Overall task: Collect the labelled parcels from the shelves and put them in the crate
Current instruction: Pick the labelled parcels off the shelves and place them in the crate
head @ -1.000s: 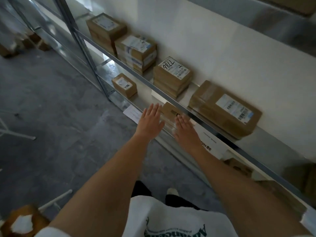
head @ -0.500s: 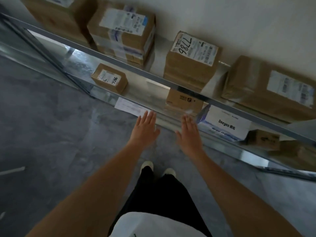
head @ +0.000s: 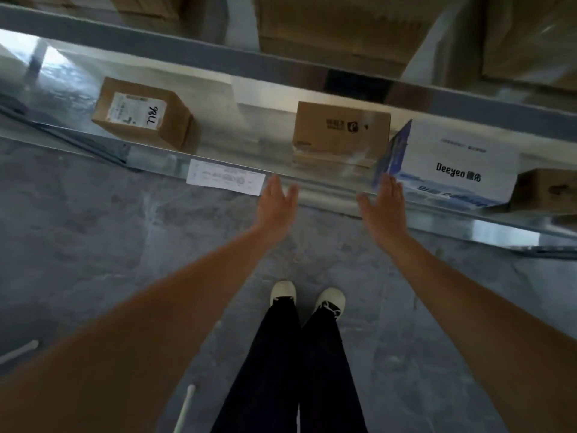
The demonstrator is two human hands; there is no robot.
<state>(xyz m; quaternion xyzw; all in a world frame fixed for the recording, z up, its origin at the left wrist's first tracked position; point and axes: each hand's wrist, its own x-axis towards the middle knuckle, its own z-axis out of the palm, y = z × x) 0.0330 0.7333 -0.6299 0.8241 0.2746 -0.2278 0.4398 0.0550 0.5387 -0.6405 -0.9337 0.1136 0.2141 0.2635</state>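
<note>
1. Below the head camera, at the front rail of the lower shelf (head: 312, 179), both hands reach out with fingers straight and held together, holding nothing; the left hand (head: 276, 201) and the right hand (head: 382, 203) stand apart, palms turned toward each other.
2. Compared with half a second ago, the view has dropped and closed in: the upper-shelf boxes that showed their labels are now cut off at the top edge, and the lower shelf fills the middle.
3. The hands were closer together and well short of the rail; now they are spread wider, fingertips at the rail's edge, the right fingertips just below the corner of the white Deeyeo box (head: 452, 160).
4. The plain brown parcel (head: 340, 129) sits on the lower shelf between the lines of the two hands, beyond the rail, untouched. Its near face carries a dark printed mark, and a paler layer shows beneath its lower edge.
5. The labelled small parcel (head: 143, 117) lies well to the left on the same shelf, turned at an angle, its white label handwritten "7786" upside down.
6. A white paper slip (head: 224, 181) hangs on the rail just left of the left hand.
7. Another brown box (head: 549, 190) sits at the far right, partly blurred.
</note>
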